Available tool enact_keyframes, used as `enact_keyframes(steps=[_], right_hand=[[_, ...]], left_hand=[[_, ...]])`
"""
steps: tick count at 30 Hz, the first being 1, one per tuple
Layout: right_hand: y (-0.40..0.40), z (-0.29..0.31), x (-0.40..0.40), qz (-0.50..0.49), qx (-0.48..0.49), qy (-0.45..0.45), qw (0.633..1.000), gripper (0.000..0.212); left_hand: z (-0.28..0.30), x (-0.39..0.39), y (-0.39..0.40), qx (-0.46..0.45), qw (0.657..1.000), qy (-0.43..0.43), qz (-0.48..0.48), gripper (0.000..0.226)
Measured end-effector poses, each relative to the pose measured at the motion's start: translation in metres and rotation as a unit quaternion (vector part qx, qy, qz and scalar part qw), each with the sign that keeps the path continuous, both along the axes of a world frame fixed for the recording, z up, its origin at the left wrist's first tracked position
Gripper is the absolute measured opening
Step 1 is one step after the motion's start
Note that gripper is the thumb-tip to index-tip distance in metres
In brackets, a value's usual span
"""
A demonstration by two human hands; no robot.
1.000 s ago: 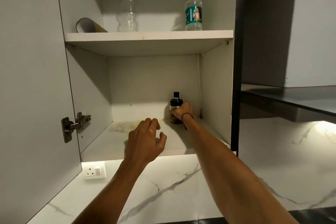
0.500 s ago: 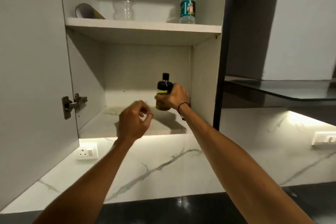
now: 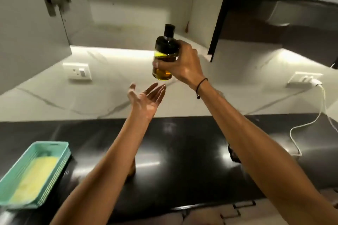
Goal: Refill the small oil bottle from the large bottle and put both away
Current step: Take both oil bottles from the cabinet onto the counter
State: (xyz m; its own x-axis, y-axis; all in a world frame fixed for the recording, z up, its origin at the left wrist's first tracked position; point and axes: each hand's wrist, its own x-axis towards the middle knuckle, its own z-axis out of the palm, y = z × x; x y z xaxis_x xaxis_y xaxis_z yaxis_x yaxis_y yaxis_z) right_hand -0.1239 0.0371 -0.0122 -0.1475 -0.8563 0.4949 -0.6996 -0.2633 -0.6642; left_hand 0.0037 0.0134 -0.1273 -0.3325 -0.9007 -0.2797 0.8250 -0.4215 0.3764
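Note:
My right hand (image 3: 182,64) grips the small oil bottle (image 3: 164,47), a dark glass bottle with a black cap and yellow oil in its lower part. The bottle hangs upright in the air, out in front of the open wall cabinet (image 3: 128,23) and above the black counter (image 3: 182,151). My left hand (image 3: 146,98) is just below the bottle, palm up and fingers spread, holding nothing and not touching it. The large bottle is not in view.
A teal basket (image 3: 54,153) with a yellow cloth in it sits at the counter's left. The cabinet door (image 3: 27,33) stands open on the left. A white cable (image 3: 311,124) runs from a wall socket (image 3: 303,79) on the right. Another socket (image 3: 79,73) is on the left wall.
My right hand lifted the small oil bottle off the lower cabinet shelf and brought it out and down. My left hand turned palm up under it. The view tilted down to the counter.

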Motion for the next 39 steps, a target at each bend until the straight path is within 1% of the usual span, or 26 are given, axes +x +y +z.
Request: enact_keyframes(steps=[2, 5, 8, 11, 14, 17, 21, 25, 31, 34, 39], right_hand=[[0.008, -0.043, 0.000, -0.029, 0.020, 0.023, 0.999, 0.076], [0.018, -0.112, 0.005, -0.052, 0.037, 0.070, 0.996, 0.075], [0.027, -0.175, 0.011, -0.042, 0.073, 0.046, 0.995, 0.068], [0.035, -0.233, 0.014, -0.026, 0.112, 0.044, 0.992, 0.059], [0.038, -0.288, 0.014, -0.024, 0.164, 0.036, 0.986, 0.057], [0.034, -0.331, 0.009, -0.033, 0.212, 0.015, 0.977, 0.057], [0.029, -0.369, -0.003, -0.037, 0.247, -0.006, 0.968, 0.054], [0.019, -0.401, -0.013, -0.047, 0.274, -0.031, 0.960, 0.056], [0.000, -0.426, -0.019, -0.068, 0.292, -0.056, 0.952, 0.057], [-0.010, -0.433, -0.013, -0.062, 0.292, -0.065, 0.952, 0.058], [-0.018, -0.444, -0.001, -0.060, 0.288, -0.097, 0.951, 0.057]], left_hand=[[-0.030, -0.006, 0.008, 0.005, 1.000, -0.007, -0.007, 0.078], [-0.074, -0.011, 0.025, 0.020, 0.999, -0.029, -0.035, 0.073], [-0.126, -0.009, 0.038, 0.048, 0.996, -0.070, -0.040, 0.075], [-0.175, -0.010, 0.045, 0.093, 0.989, -0.099, -0.059, 0.080], [-0.215, -0.012, 0.047, 0.150, 0.981, -0.102, -0.071, 0.074], [-0.251, -0.012, 0.043, 0.197, 0.968, -0.135, -0.072, 0.071], [-0.286, -0.013, 0.038, 0.239, 0.959, -0.146, -0.051, 0.077], [-0.302, -0.015, 0.034, 0.254, 0.948, -0.190, -0.039, 0.072], [-0.317, -0.001, 0.032, 0.263, 0.939, -0.222, -0.023, 0.063], [-0.319, 0.009, 0.028, 0.258, 0.934, -0.246, -0.015, 0.059], [-0.317, 0.015, 0.029, 0.246, 0.922, -0.298, -0.034, 0.050]])
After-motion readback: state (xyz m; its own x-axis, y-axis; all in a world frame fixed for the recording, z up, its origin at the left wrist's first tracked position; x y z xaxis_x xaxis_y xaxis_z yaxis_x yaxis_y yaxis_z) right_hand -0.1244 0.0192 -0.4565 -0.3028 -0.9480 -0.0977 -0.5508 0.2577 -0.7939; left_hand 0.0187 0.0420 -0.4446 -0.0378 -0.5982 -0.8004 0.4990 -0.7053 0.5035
